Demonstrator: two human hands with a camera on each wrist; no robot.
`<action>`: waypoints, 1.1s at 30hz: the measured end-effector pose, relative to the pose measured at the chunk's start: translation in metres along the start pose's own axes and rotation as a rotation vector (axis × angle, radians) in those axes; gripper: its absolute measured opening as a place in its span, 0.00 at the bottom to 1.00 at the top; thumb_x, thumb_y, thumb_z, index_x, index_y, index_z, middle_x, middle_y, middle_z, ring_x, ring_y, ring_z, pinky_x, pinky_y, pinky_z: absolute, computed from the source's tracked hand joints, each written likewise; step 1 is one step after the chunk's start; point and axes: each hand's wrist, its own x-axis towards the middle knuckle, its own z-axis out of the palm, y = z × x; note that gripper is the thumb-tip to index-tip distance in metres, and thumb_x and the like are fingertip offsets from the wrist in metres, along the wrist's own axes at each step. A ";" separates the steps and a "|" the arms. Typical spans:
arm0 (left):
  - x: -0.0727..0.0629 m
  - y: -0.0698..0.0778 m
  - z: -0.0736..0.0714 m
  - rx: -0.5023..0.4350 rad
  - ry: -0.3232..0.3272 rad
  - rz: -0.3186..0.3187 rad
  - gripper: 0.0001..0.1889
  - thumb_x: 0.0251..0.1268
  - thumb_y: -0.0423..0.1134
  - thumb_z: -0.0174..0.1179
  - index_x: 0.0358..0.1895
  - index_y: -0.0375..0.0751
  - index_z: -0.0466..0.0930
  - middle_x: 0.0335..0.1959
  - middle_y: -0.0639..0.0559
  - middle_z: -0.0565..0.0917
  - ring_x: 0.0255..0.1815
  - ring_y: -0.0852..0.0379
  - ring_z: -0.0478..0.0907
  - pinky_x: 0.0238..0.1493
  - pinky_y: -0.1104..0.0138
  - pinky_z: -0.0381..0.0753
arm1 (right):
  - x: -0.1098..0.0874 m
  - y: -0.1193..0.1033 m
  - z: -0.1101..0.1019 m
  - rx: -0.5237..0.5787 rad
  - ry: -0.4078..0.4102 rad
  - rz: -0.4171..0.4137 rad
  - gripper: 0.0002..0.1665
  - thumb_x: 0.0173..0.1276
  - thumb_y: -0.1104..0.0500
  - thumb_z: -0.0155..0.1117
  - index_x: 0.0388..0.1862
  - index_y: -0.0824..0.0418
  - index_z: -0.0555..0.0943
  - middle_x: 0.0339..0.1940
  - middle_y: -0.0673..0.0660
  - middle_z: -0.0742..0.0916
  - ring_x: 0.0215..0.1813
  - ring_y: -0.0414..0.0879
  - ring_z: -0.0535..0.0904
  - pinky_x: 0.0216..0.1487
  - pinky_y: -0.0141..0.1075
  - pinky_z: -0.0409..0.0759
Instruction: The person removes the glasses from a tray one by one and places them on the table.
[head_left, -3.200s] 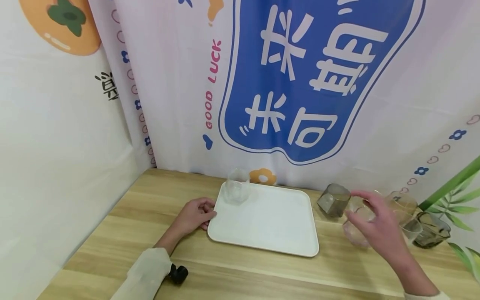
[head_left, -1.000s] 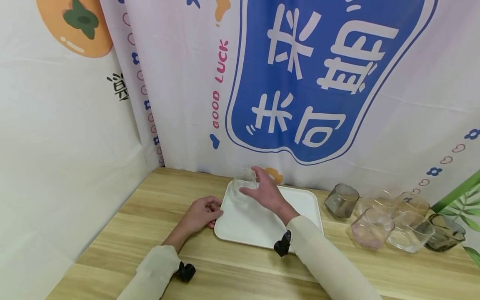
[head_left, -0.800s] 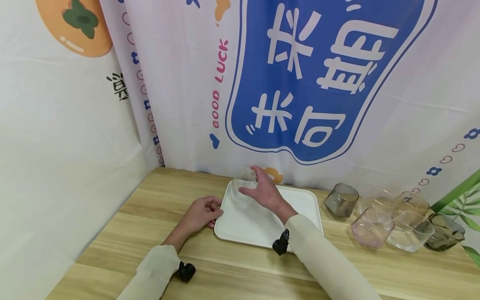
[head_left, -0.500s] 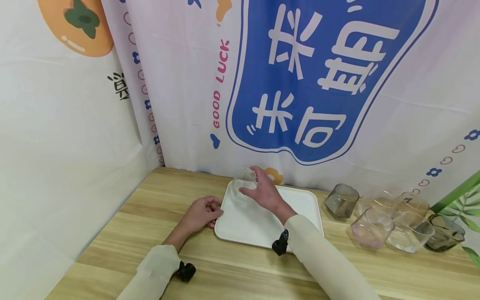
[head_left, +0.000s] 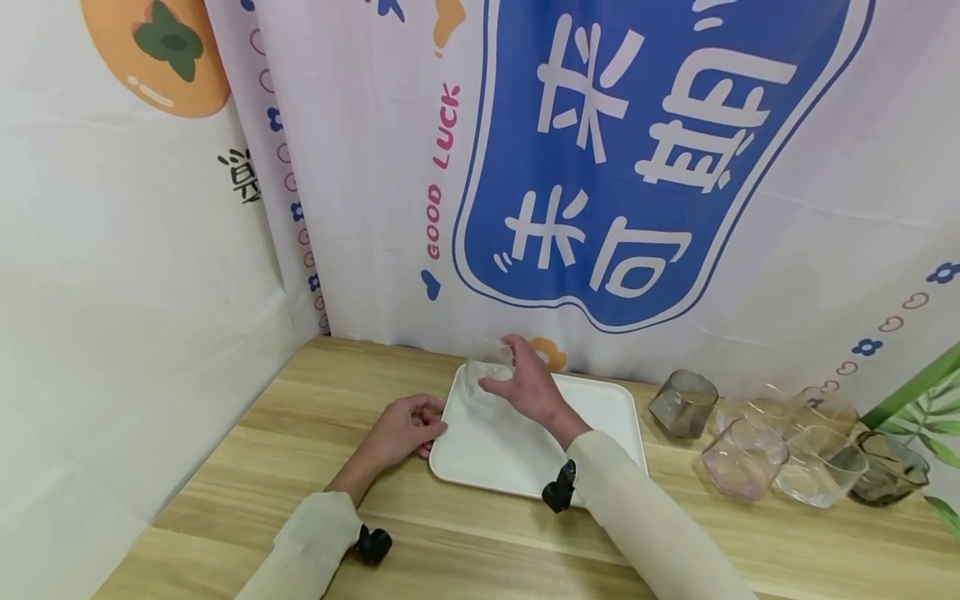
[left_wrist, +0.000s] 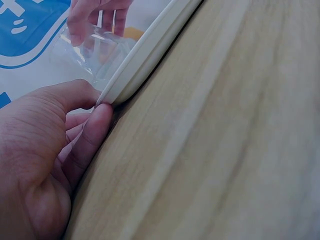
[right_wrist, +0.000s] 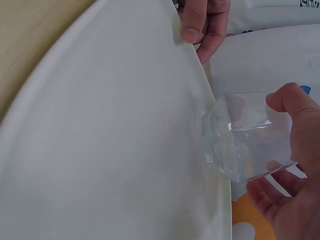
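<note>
My right hand holds a clear faceted drinking glass at the far left corner of the white tray. In the right wrist view the thumb and fingers curl round the sides of this glass, its thick base towards the tray; whether the base touches the tray is hard to tell. At the tray's left edge is my left hand. Seen from the left wrist, that hand's thumb and forefinger pinch the tray's rim.
Right of the tray stands a smoky grey glass. Beyond it cluster a pink-tinted glass, a clear glass, an amber glass and a dark spouted glass. A printed cloth hangs behind the wooden table.
Since the oldest frame my right hand has moved left, from the glasses at the right to the clear glass on the tray. Over the last second both hands have stayed almost still.
</note>
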 end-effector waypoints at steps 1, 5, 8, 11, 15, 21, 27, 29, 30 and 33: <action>0.000 0.000 0.000 0.001 0.001 -0.001 0.15 0.69 0.30 0.67 0.55 0.28 0.80 0.33 0.44 0.81 0.24 0.54 0.82 0.24 0.62 0.87 | -0.001 0.000 0.000 0.005 0.002 0.005 0.45 0.63 0.54 0.80 0.72 0.61 0.66 0.67 0.63 0.78 0.68 0.60 0.73 0.68 0.53 0.75; -0.001 -0.001 0.002 0.005 -0.001 -0.003 0.15 0.69 0.30 0.67 0.55 0.29 0.80 0.33 0.45 0.81 0.24 0.53 0.82 0.24 0.62 0.87 | -0.005 0.002 0.000 0.019 0.007 0.015 0.44 0.62 0.54 0.81 0.70 0.60 0.66 0.66 0.64 0.78 0.65 0.57 0.74 0.67 0.51 0.76; -0.001 0.000 0.003 0.008 0.004 -0.005 0.15 0.69 0.30 0.67 0.55 0.29 0.80 0.33 0.45 0.81 0.24 0.53 0.82 0.24 0.62 0.88 | -0.008 0.001 -0.002 0.030 0.013 0.008 0.44 0.61 0.55 0.81 0.69 0.61 0.66 0.65 0.64 0.78 0.63 0.55 0.75 0.66 0.51 0.76; 0.000 0.000 0.003 0.012 0.007 -0.005 0.15 0.69 0.30 0.67 0.55 0.29 0.80 0.33 0.45 0.81 0.24 0.53 0.82 0.24 0.62 0.88 | -0.012 -0.002 -0.005 0.043 0.018 -0.004 0.44 0.61 0.55 0.81 0.69 0.64 0.66 0.64 0.65 0.78 0.62 0.56 0.75 0.66 0.52 0.76; 0.001 -0.001 0.002 0.022 0.006 0.004 0.14 0.69 0.30 0.67 0.55 0.28 0.80 0.33 0.45 0.81 0.24 0.54 0.82 0.23 0.63 0.87 | -0.019 -0.006 -0.011 0.042 0.020 -0.005 0.44 0.60 0.55 0.81 0.69 0.64 0.67 0.64 0.65 0.78 0.64 0.58 0.74 0.65 0.52 0.75; -0.001 0.001 0.001 0.017 0.004 0.014 0.16 0.69 0.30 0.67 0.55 0.27 0.80 0.33 0.44 0.81 0.24 0.54 0.81 0.23 0.64 0.87 | -0.032 -0.006 -0.020 0.057 0.032 -0.039 0.42 0.57 0.59 0.83 0.66 0.65 0.70 0.58 0.59 0.81 0.61 0.61 0.76 0.61 0.52 0.76; 0.000 0.001 -0.001 0.012 0.005 0.020 0.16 0.69 0.31 0.67 0.56 0.27 0.79 0.33 0.44 0.81 0.24 0.54 0.81 0.22 0.63 0.87 | -0.043 -0.003 -0.033 0.037 0.016 -0.044 0.41 0.58 0.58 0.82 0.65 0.66 0.69 0.58 0.62 0.81 0.56 0.58 0.77 0.55 0.48 0.79; 0.000 0.001 -0.001 0.014 0.005 0.021 0.16 0.69 0.30 0.67 0.55 0.27 0.80 0.33 0.44 0.81 0.24 0.54 0.81 0.23 0.63 0.87 | -0.047 -0.001 -0.038 0.031 0.015 -0.042 0.42 0.59 0.58 0.81 0.66 0.65 0.69 0.59 0.64 0.81 0.55 0.55 0.77 0.53 0.47 0.80; 0.000 0.001 -0.001 0.014 0.003 0.021 0.15 0.69 0.30 0.67 0.55 0.27 0.79 0.33 0.44 0.81 0.24 0.54 0.81 0.23 0.63 0.87 | -0.049 -0.001 -0.040 0.029 0.017 -0.043 0.43 0.58 0.58 0.81 0.67 0.66 0.68 0.59 0.64 0.81 0.56 0.55 0.78 0.53 0.47 0.81; 0.000 0.002 -0.001 0.011 0.000 0.019 0.15 0.69 0.30 0.67 0.55 0.26 0.79 0.33 0.44 0.81 0.23 0.54 0.81 0.23 0.63 0.87 | -0.056 0.003 -0.048 0.034 0.022 -0.039 0.44 0.59 0.58 0.82 0.68 0.67 0.67 0.60 0.65 0.80 0.58 0.57 0.77 0.54 0.47 0.82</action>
